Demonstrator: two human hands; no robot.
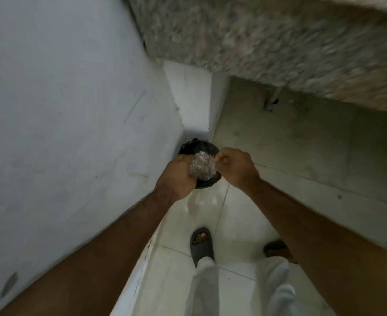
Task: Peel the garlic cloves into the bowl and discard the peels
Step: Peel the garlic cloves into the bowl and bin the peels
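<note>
Since no bowl or cloves show in the head view, the peeling looks finished and the task seems at its last step, discarding. The left hand (pixel 176 174) cups a wad of peels (pixel 202 166), fingers curled round it, right above the bin (pixel 189 147). The right hand (pixel 234 166) pinches the wad's right edge with curled fingers. The peels look papery, pale and crinkled, with a faint sheen; whether they sit in clear film I cannot tell. The bin is round, lined with glossy black plastic, in the corner by a matte wall (pixel 62 110). The floor (pixel 210 224) is shiny tile; the counter (pixel 279 42) above is speckled stone.
</note>
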